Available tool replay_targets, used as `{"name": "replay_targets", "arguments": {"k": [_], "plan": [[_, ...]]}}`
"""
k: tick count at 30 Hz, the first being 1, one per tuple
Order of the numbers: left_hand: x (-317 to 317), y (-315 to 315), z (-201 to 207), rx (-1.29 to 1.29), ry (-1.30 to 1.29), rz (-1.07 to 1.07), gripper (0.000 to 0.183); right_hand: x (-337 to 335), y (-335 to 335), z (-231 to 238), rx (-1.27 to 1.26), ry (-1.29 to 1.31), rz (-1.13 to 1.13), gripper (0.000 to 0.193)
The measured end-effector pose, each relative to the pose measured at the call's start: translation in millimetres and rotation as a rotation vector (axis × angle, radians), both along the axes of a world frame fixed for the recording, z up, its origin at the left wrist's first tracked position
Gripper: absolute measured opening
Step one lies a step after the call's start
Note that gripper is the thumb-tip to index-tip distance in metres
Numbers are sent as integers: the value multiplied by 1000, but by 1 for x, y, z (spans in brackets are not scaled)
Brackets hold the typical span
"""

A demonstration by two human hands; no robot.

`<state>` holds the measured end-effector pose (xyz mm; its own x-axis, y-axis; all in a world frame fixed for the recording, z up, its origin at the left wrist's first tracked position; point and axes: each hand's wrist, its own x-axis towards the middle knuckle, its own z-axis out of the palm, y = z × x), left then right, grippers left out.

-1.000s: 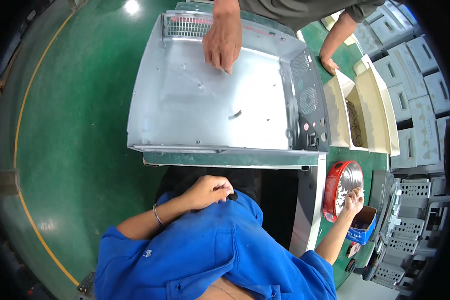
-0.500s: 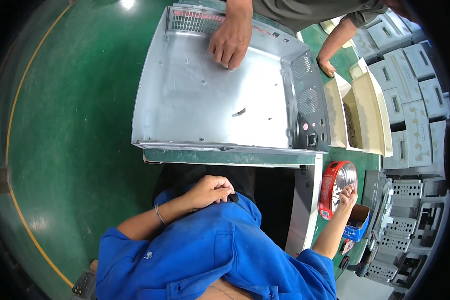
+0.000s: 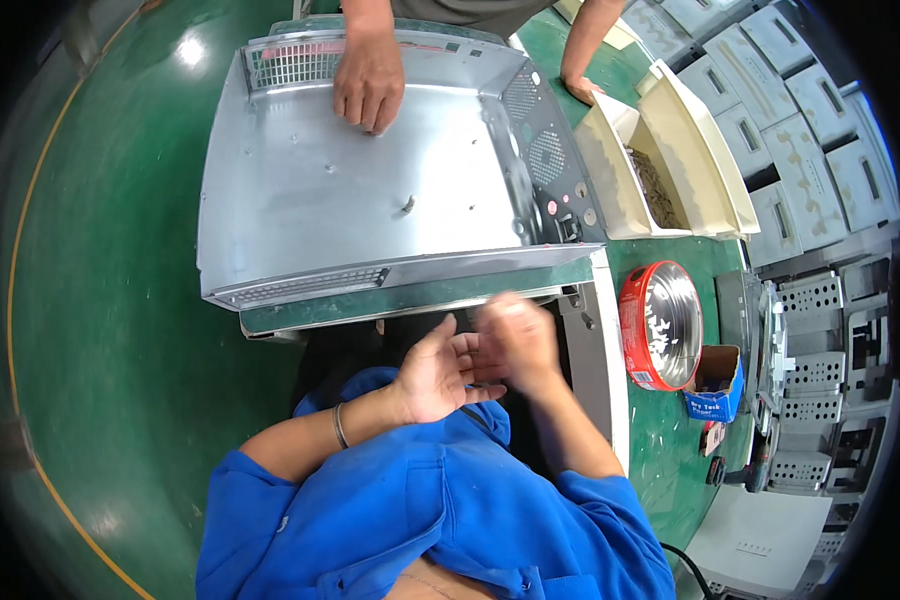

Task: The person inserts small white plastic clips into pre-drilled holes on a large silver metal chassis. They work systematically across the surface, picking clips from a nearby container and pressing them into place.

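Observation:
My left hand (image 3: 435,372) is held palm up in front of my body, its thumb raised and fingers stretched out. My right hand (image 3: 518,342) is smeared by motion just over the left fingertips; whether it holds anything is hidden. Beyond both hands, a shallow sheet-metal case (image 3: 370,200) rests on a green-topped stand. A small dark piece (image 3: 408,205) lies on its floor. Over the case's far wall reaches a co-worker's hand (image 3: 370,88), fingers curled down against the metal. To my right, a round red tin (image 3: 642,330) holds several small white pieces (image 3: 657,335).
Two cream bins (image 3: 705,160) stand right of the case, one with many small brown parts. A co-worker's other hand (image 3: 582,88) leans beside them. Near the tin are a blue carton (image 3: 715,400) and a power tool (image 3: 755,470). Perforated metal parts (image 3: 810,375) line the right side.
My right hand has moved from the red tin leftward to my left hand. The left hand has opened and turned palm up. The view has shifted, so the case appears further left.

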<state>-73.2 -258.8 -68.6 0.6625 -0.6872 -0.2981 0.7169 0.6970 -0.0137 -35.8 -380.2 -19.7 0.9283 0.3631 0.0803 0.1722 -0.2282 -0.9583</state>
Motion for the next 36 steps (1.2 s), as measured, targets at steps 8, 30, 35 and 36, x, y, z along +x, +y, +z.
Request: {"name": "replay_targets", "arguments": {"k": [8,30,35,36], "plan": [[0,15,-14,-82,68,225,16,-1,33,1,-457,-407,376,13],[61,11,-13,38,-17,-356,26,19,4,68,-356,-92,443,21],[66,10,-16,55,-6,-378,26,23,-13,93,162,489,-105,17],[66,11,-17,59,-19,-363,27,33,-18,91,291,551,-89,16]]}}
